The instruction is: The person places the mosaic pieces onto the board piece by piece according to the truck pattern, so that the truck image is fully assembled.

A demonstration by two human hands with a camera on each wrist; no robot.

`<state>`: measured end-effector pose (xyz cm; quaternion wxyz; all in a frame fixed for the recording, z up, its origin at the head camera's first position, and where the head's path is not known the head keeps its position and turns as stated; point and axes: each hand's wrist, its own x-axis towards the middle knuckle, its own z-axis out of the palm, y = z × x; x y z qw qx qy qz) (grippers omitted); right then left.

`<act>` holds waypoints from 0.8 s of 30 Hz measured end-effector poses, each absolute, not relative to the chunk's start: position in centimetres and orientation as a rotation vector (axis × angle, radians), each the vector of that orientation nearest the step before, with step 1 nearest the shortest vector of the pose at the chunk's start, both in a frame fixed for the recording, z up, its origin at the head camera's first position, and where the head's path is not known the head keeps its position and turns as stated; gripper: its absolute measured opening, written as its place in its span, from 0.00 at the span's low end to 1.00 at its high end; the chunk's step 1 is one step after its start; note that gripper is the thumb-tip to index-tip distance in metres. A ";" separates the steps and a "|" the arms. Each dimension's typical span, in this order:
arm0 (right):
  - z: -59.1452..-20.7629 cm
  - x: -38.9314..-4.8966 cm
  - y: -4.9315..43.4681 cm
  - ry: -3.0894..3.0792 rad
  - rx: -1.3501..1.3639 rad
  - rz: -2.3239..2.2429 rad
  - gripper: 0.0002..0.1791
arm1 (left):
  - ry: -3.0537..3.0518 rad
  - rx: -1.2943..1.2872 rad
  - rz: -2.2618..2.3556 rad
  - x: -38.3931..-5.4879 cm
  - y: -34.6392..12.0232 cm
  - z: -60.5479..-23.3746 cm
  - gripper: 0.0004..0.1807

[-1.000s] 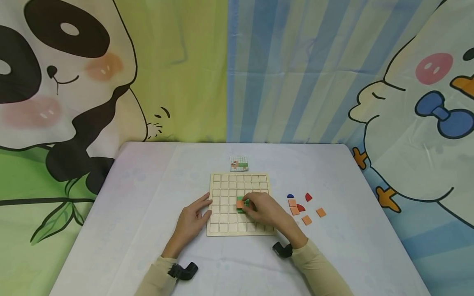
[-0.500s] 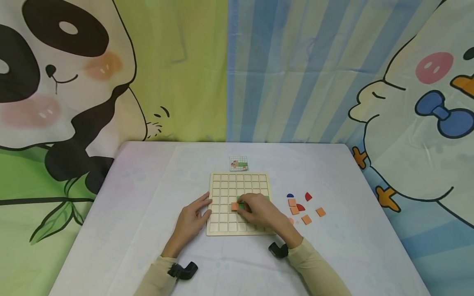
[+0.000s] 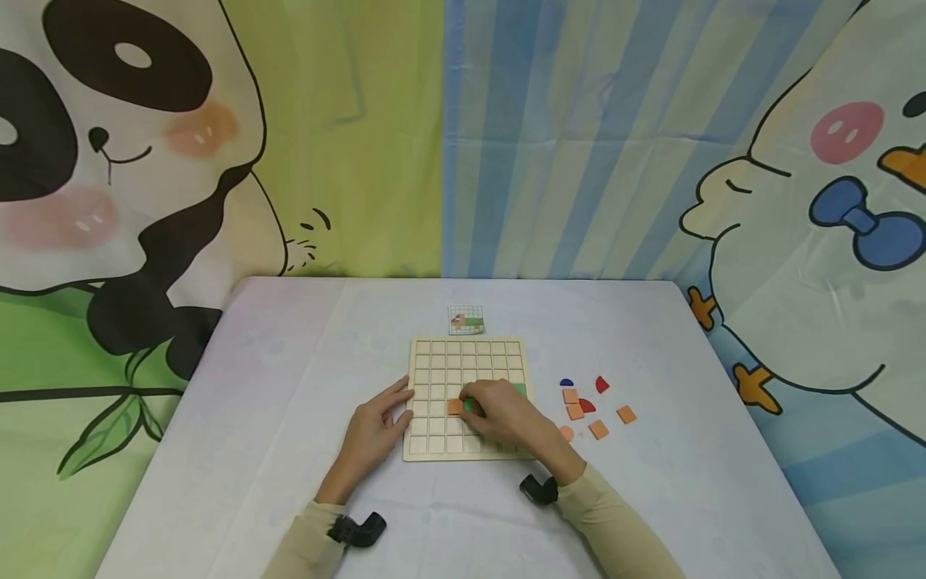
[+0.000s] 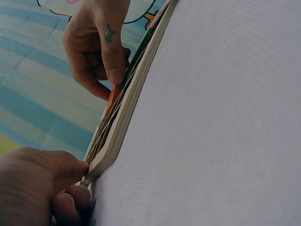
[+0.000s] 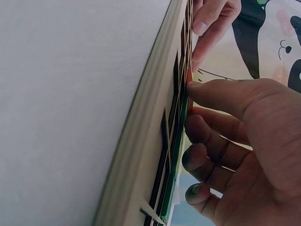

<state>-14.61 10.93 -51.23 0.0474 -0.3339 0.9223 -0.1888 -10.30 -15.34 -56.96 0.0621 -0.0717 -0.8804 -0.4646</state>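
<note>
Head view: right hand pinches an orange square tile over a pale wooden grid board, mid-frame; brushing the flat green tiles could unseat them. Left hand, relaxed, touches the board's edge.

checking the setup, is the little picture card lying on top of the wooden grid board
No, the picture card lies on the white tablecloth, just beyond the far edge of the wooden grid board.

On my remote feed, I read the grid board as matt wood and the orange square as smooth and matt. At the board's 12 o'clock, the card looks like paper. The table covering is cloth (fine weave, I note).
</note>
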 end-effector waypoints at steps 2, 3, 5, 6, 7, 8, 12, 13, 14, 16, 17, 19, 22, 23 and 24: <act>-51.3 -14.6 10.8 2.808 -1.015 -0.570 0.11 | -2.663 -0.213 -1.404 -10.3 -15.3 -57.0 0.21; -51.3 -14.6 10.8 2.806 -1.013 -0.568 0.11 | -2.663 -0.212 -1.405 -10.3 -15.3 -57.0 0.21; -51.2 -14.6 10.8 2.806 -1.014 -0.558 0.11 | -2.664 -0.212 -1.406 -10.3 -15.3 -57.0 0.21; -51.2 -14.6 10.8 2.804 -1.017 -0.561 0.11 | -2.663 -0.211 -1.408 -10.3 -15.3 -56.9 0.21; -51.2 -14.7 10.8 2.804 -1.022 -0.563 0.11 | -2.662 -0.212 -1.409 -10.3 -15.3 -56.9 0.21; -51.2 -14.7 10.8 2.805 -1.026 -0.561 0.11 | -2.661 -0.213 -1.411 -10.3 -15.3 -56.9 0.21; -51.2 -14.7 10.7 2.812 -1.039 -0.554 0.11 | -2.661 -0.219 -1.420 -10.3 -15.3 -56.8 0.21; -51.2 -14.7 10.7 2.814 -1.038 -0.550 0.11 | -2.661 -0.220 -1.419 -10.3 -15.3 -56.8 0.21; -51.2 -14.7 10.7 2.814 -1.036 -0.548 0.11 | -2.661 -0.222 -1.420 -10.3 -15.3 -56.8 0.21; -51.3 -14.7 10.7 2.816 -1.034 -0.547 0.11 | -2.660 -0.224 -1.420 -10.3 -15.3 -56.8 0.21; -51.3 -14.7 10.7 2.816 -1.032 -0.543 0.10 | -2.660 -0.222 -1.420 -10.3 -15.3 -56.8 0.21; -51.3 -14.6 10.7 2.816 -1.032 -0.542 0.10 | -2.661 -0.219 -1.419 -10.3 -15.3 -56.9 0.21; -51.3 -14.6 10.7 2.814 -1.039 -0.549 0.10 | -2.661 -0.214 -1.421 -10.3 -15.3 -56.9 0.21; -51.3 -14.6 10.7 2.813 -1.041 -0.551 0.10 | -2.661 -0.212 -1.423 -10.3 -15.3 -56.9 0.21; -51.2 -14.6 10.7 2.813 -1.044 -0.554 0.10 | -2.661 -0.212 -1.424 -10.3 -15.3 -56.9 0.21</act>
